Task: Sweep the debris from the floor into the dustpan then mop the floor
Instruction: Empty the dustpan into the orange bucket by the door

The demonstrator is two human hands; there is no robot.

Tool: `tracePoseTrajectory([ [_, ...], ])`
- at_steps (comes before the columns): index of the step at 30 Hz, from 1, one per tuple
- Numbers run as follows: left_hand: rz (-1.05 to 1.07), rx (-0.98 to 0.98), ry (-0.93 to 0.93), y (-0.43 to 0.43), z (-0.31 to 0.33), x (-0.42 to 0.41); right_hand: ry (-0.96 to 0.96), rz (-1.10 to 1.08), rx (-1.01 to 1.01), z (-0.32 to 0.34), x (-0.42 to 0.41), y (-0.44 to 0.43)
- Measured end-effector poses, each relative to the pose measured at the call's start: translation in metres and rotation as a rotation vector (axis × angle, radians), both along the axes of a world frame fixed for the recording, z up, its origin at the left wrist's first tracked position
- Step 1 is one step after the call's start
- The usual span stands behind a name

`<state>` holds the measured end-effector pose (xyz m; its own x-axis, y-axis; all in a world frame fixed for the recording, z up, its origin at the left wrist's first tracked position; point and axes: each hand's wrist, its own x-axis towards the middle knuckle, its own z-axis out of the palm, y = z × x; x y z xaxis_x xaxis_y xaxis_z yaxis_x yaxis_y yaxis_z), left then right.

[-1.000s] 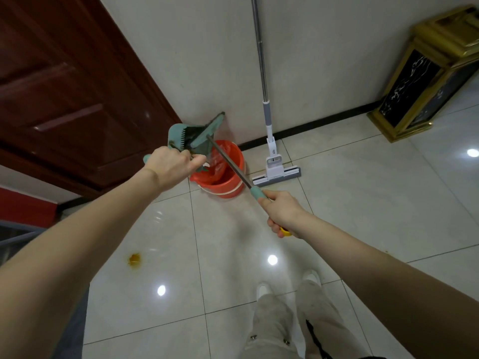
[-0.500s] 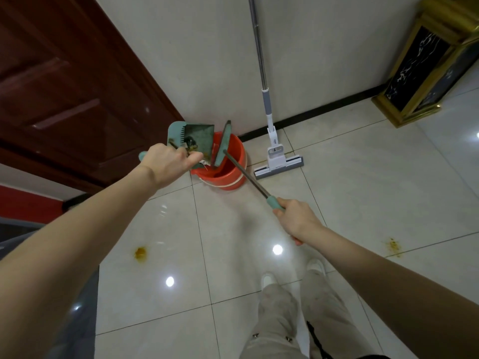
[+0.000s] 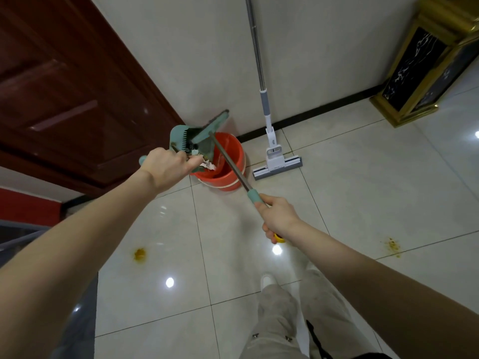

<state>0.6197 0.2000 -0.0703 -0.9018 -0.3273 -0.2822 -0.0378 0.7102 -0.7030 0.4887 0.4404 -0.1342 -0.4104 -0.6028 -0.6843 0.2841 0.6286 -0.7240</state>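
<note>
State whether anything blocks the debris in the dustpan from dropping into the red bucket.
Nothing visible does. The dustpan tips over the open bucket; the broom handle crosses the mouth beside the debris.

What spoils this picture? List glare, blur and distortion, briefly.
Head view: round glare spots on the glossy floor; head view: the wide-angle lens stretches the left forearm and slants the gold cabinet; head view: dustpan and broom head slightly soft, shadows faint.

Teal dustpan [image 3: 177, 133] and broom [image 3: 216, 121], yellow handle tip. Orange-red bucket [image 3: 230, 177]. White-grey mop [image 3: 276, 158]. Gold stand [image 3: 412, 73], black marbled panels, 2 o'clock. Yellow-orange stains [image 3: 140, 253] at 8 and 4 o'clock. Debris [image 3: 207, 165] looks whitish.
</note>
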Motion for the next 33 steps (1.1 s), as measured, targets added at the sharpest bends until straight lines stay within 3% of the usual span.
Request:
tracePoseTrajectory([
  [5, 0.024, 0.008, 0.034, -0.004, 0.003, -0.011, 0.113, 0.109, 0.023, -0.011, 0.020, -0.011],
  [12, 0.003, 0.010, -0.016, -0.008, 0.010, -0.010, 0.521, 0.385, 0.193, -0.032, -0.010, 0.010],
  [24, 0.026, -0.029, -0.007, -0.015, 0.016, -0.010, -0.017, -0.021, 0.026, -0.017, -0.012, 0.025],
  [30, -0.029, -0.054, -0.039, -0.011, 0.016, -0.020, -0.098, 0.052, -0.002, -0.010, 0.020, -0.007],
  [33, 0.010, -0.049, -0.038, -0.013, 0.013, -0.019, 0.043, 0.169, 0.035, -0.017, 0.028, -0.015],
])
